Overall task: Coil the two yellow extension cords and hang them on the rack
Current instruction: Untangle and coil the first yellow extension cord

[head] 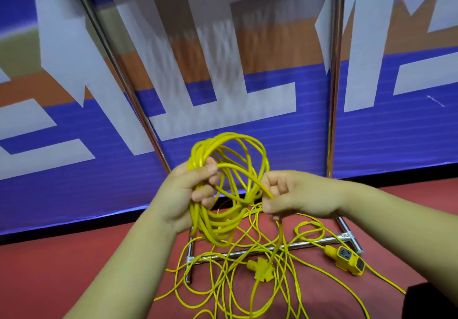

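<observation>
My left hand (188, 194) grips a bundle of several loops of yellow extension cord (230, 160), held up in front of the rack. My right hand (292, 194) pinches one strand of that cord just right of the coil; the strand runs down to the floor. Loose yellow cord (238, 281) lies tangled on the red floor below my hands. A yellow plug (261, 269) rests in the tangle. A yellow socket block (347, 260) lies at the right by the rack's base.
The metal rack has two chrome uprights (334, 70) and a base bar (304, 244) on the red floor, under the tangle. Behind it stands a blue, white and orange banner wall (247, 100). A dark object (431, 301) sits at the lower right.
</observation>
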The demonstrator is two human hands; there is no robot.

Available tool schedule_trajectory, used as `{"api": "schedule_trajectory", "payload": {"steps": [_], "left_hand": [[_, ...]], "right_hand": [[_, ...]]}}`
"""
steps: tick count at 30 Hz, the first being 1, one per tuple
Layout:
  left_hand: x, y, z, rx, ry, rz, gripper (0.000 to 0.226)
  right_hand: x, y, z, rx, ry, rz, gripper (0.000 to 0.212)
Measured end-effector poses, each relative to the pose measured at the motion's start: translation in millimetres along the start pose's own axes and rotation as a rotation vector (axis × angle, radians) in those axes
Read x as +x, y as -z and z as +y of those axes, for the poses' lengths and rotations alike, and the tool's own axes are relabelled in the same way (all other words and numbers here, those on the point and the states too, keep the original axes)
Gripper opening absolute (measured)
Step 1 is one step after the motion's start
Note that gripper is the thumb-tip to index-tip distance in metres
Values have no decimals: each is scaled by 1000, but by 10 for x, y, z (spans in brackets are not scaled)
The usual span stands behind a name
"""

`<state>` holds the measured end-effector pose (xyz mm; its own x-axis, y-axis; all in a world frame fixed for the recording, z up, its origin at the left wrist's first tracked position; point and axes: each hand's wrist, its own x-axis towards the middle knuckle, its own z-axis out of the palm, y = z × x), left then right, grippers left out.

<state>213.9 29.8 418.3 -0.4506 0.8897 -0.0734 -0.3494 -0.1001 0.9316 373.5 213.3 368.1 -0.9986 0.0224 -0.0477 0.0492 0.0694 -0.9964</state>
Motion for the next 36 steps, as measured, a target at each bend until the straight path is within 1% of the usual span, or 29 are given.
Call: {"api": "schedule_trajectory", "payload": {"steps": [2, 5, 7, 8, 9, 10, 11, 12, 13, 14, 16, 18, 20, 21, 22, 26, 27, 28, 30, 33, 36], "left_hand": [[-4, 90, 141, -128, -70, 60, 8], [-4, 256, 281, -254, -152, 106, 14], [15, 360, 277, -234, -178, 181, 8], [38, 401, 248, -209, -174, 226, 7], [57, 429, 205, -174, -158, 276, 9], [80, 464, 152, -134, -135, 335, 11], [107, 522, 85, -102, -101, 398, 13], [124, 575, 22, -73, -54, 446, 15], [134, 634, -36, -52, -1, 472, 15], [141, 681, -83, -49, 37, 490, 13], [159, 756, -134, -47, 65, 535, 13], [158, 766, -125, -18, 75, 603, 19], [155, 748, -94, 28, 75, 666, 24], [152, 754, -84, 44, 78, 689, 24], [149, 769, -77, 56, 85, 704, 23], [153, 895, -59, 104, 121, 783, 18], [157, 933, -60, 85, 135, 796, 19], [159, 963, -65, 43, 150, 799, 20], [167, 1002, -96, -67, 170, 786, 24], [181, 960, -192, -168, 207, 718, 29], [214, 830, -287, -94, 207, 621, 25]], "right_hand": [[21, -15, 136, -5, -37, -38, 22], [41, -39, 270, -52, -93, 12, 17], [56, -42, 238, 41, -113, 153, 13], [68, -32, 193, 67, -85, 260, 11], [80, -10, 139, 39, -36, 388, 9], [86, 18, 87, -57, 16, 517, 7], [88, 48, 40, -205, 65, 624, 6], [86, 74, 4, -377, 112, 680, 6], [77, 80, -35, -540, 150, 677, 5], [57, 74, -69, -677, 175, 627, 4], [28, 36, -149, -885, 200, 480, 2], [24, -2, -231, -1022, 198, 350, 9], [24, -26, -293, -1107, 189, 267, 14], [20, -32, -311, -1129, 193, 264, 15], [14, -30, -319, -1135, 206, 298, 15], [-20, 78, -330, -1143, 278, 621, 15], [-23, 92, -328, -1143, 279, 657, 15], [-28, 95, -322, -1146, 285, 653, 14], [-39, 76, -310, -1139, 289, 545, 15], [-72, 0, -347, -1118, 257, 303, 15], [-121, -58, -436, -1002, 231, 155, 13]]}}
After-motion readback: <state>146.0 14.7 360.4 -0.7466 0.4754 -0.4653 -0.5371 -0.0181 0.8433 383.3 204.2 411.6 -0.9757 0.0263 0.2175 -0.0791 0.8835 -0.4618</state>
